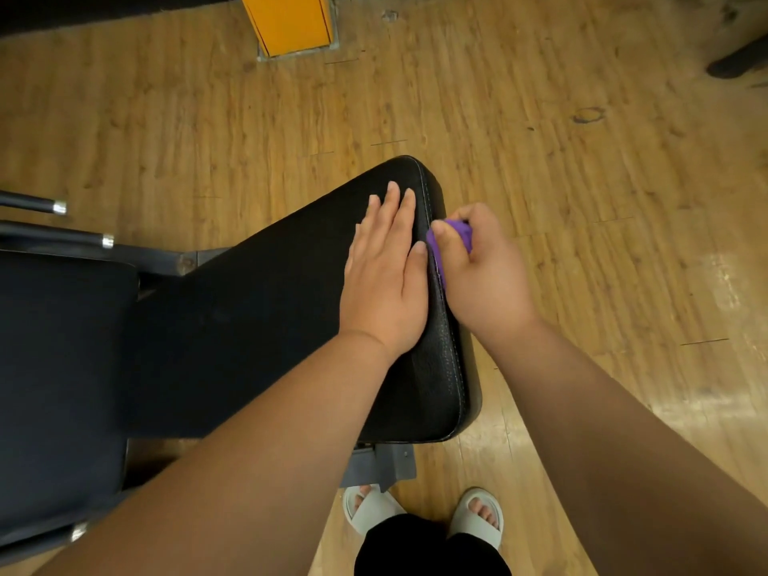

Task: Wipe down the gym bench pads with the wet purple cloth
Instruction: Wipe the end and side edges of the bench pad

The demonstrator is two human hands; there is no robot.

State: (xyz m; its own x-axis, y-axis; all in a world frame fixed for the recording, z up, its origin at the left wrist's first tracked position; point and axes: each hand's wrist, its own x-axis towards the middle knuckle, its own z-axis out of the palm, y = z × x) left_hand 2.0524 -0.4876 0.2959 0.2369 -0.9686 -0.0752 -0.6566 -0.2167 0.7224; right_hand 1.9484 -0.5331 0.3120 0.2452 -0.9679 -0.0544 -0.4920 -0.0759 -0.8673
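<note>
A black padded bench seat (266,326) with white stitching fills the middle of the view. My left hand (384,272) lies flat on its top near the right edge, fingers straight. My right hand (482,268) grips a bunched purple cloth (459,234) and holds it against the pad's right side edge. Most of the cloth is hidden inside my fist. A second dark pad (58,376) adjoins the seat at the left.
Wooden floor surrounds the bench. A yellow post (289,22) stands at the top. Two black bars with chrome tips (60,207) stick out at the left. The grey bench foot (382,465) sits just ahead of my feet in pale sandals (478,517).
</note>
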